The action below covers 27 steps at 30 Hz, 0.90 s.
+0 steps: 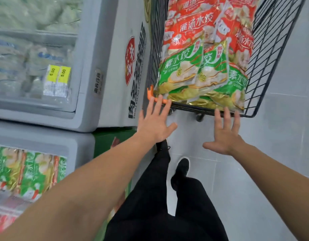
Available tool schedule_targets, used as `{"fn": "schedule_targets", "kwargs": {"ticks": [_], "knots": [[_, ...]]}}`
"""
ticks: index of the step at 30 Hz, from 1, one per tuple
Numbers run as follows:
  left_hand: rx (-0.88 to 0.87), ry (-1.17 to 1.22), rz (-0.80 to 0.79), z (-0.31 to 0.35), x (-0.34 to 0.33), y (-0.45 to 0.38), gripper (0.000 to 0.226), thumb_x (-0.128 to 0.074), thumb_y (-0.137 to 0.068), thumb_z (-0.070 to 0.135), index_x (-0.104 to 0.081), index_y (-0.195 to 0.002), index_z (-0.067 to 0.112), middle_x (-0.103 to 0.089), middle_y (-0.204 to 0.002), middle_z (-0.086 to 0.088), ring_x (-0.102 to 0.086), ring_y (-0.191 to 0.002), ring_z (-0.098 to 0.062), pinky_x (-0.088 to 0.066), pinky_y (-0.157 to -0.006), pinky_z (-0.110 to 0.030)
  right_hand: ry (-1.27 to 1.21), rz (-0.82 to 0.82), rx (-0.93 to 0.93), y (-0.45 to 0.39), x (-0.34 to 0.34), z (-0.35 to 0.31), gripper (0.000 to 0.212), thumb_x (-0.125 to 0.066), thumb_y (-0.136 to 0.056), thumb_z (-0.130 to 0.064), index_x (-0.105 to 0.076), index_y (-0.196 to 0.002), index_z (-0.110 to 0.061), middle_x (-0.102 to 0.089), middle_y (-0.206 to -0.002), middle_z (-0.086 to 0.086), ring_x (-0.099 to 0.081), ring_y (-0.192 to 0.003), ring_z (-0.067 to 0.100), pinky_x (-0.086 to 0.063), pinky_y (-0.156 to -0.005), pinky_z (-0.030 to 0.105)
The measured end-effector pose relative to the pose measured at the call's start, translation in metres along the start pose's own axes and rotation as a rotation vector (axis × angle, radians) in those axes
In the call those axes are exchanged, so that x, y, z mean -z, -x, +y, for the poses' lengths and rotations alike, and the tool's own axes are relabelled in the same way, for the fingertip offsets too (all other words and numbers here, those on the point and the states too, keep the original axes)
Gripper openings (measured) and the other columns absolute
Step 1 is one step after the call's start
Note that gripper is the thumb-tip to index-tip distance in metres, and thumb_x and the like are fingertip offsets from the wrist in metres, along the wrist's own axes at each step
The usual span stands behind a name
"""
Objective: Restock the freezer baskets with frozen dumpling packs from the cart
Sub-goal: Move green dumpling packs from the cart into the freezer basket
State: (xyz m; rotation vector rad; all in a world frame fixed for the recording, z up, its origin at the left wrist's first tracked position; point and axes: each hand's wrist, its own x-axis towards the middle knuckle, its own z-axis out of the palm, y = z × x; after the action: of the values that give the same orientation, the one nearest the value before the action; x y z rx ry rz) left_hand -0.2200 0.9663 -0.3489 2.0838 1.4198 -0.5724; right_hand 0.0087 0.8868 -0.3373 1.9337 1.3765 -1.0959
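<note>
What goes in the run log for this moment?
stage: reaching | left hand: open, empty | right hand: open, empty | target: green plastic dumpling packs in black wire cart

Bright even light, soft blur, wide-angle bending at edges.

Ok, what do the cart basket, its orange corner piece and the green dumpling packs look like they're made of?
Cart basket: thin dark wire in a grid, probably coated or painted metal, matte.
Orange corner piece: looks like moulded plastic, solid colour, smooth.
Green dumpling packs: glossy printed plastic film with gold foil-like areas; creases and highlights suggest soft bags.
</note>
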Motion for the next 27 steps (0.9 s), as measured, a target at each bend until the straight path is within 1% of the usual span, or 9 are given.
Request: {"fn": "schedule_targets", "kwargs": {"ticks": [4,6,8,11,16,20,25,27], "knots": [[0.020,0.004,0.014,-0.002,-0.024,0.028,0.081,-0.030,-0.096,0.067,0.013,-0.157,0.035,0.025,-0.165,0.005,0.025,-0.151,-0.021,-0.007,-0.121,-0.061,-0.002,0.000,0.047,0.020,-0.026,0.002,0.129,-0.068,-0.080,-0.058,0.037,-0.146,-0.024,0.048,-0.151,0.006,0.048,-0.133,0.040,-0.005,-0.119,0.056],[0.033,-0.003,-0.009,0.000,-0.035,0.047,0.080,-0.030,-0.097,0.067,0.014,-0.157,0.036,0.025,-0.164,0.006,0.024,-0.151,-0.020,-0.007,-0.121,-0.061,-0.016,-0.030,0.069,0.033,-0.043,0.004,0.128,-0.067,-0.081,-0.057,0.036,-0.147,-0.024,0.047,-0.151,0.006,0.048,-0.133,0.040,-0.002,-0.119,0.055],[0.050,-0.015,-0.027,-0.003,-0.044,0.060,0.080,-0.030,-0.097,0.067,0.014,-0.156,0.038,0.025,-0.164,0.007,0.023,-0.151,-0.019,-0.006,-0.121,-0.061,-0.015,-0.040,0.079,0.042,-0.057,0.004,0.127,-0.067,-0.081,-0.057,0.036,-0.147,-0.024,0.047,-0.151,0.005,0.048,-0.133,0.039,-0.003,-0.119,0.054],[0.054,0.012,-0.042,-0.002,-0.058,0.081,0.079,-0.030,-0.097,0.067,0.013,-0.156,0.039,0.024,-0.164,0.008,0.023,-0.152,-0.018,-0.006,-0.121,-0.061,-0.018,-0.057,0.067,0.059,-0.077,0.005,0.128,-0.066,-0.081,-0.059,0.037,-0.146,-0.024,0.047,-0.151,0.005,0.049,-0.132,0.040,-0.008,-0.119,0.055],[0.052,0.047,-0.038,-0.003,-0.085,0.114,0.079,-0.031,-0.097,0.066,0.010,-0.157,0.039,0.022,-0.165,0.008,0.022,-0.152,-0.018,-0.008,-0.120,-0.062,-0.030,-0.077,0.058,0.081,-0.113,0.004,0.127,-0.062,-0.080,-0.066,0.038,-0.146,-0.024,0.046,-0.152,0.005,0.049,-0.132,0.041,-0.002,-0.119,0.055],[0.032,0.059,-0.050,-0.009,-0.103,0.137,0.079,-0.032,-0.097,0.066,0.010,-0.157,0.038,0.022,-0.165,0.008,0.023,-0.151,-0.018,-0.007,-0.120,-0.062,-0.039,-0.077,0.040,0.098,-0.140,0.000,0.128,-0.063,-0.079,-0.065,0.038,-0.146,-0.024,0.046,-0.152,0.005,0.047,-0.134,0.040,-0.004,-0.119,0.055],[0.018,0.083,-0.080,-0.020,-0.119,0.163,0.078,-0.032,-0.097,0.064,0.008,-0.158,0.037,0.023,-0.165,0.008,0.025,-0.151,-0.018,-0.008,-0.120,-0.064,-0.013,-0.069,0.023,0.110,-0.174,-0.009,0.133,-0.063,-0.073,-0.070,0.039,-0.145,-0.023,0.044,-0.153,0.008,0.048,-0.134,0.039,0.002,-0.118,0.057],[0.010,0.098,-0.097,-0.023,-0.126,0.177,0.078,-0.033,-0.097,0.063,0.008,-0.158,0.036,0.023,-0.165,0.009,0.026,-0.151,-0.018,-0.007,-0.120,-0.063,0.005,-0.083,0.008,0.117,-0.187,-0.011,0.134,-0.062,-0.073,-0.071,0.039,-0.146,-0.023,0.044,-0.153,0.008,0.048,-0.134,0.039,0.000,-0.119,0.057]]}}
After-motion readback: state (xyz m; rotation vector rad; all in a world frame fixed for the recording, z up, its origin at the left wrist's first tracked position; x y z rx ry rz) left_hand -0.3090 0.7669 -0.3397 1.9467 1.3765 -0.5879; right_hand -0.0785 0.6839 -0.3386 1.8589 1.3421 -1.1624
